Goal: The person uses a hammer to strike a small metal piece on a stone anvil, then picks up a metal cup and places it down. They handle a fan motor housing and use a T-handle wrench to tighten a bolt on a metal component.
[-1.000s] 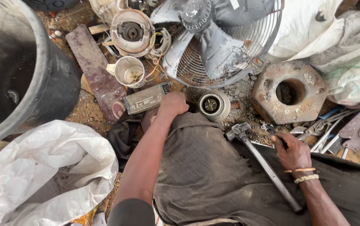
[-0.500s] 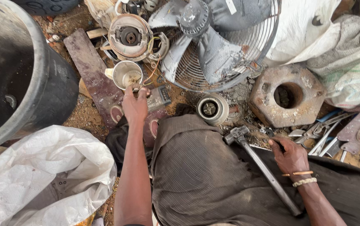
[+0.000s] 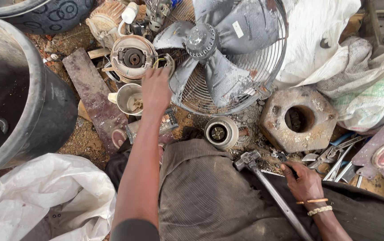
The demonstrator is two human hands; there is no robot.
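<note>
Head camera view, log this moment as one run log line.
left hand: reaching to round motor housing, beside metal cup | right hand: resting by hammer on lap | fan ahead

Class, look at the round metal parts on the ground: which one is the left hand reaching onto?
The disc-shaped motor housing with the dark centre hub, beside the fan. The left hand lies at its edge; the cup-shaped part sits apart, nearer the knee.
</note>
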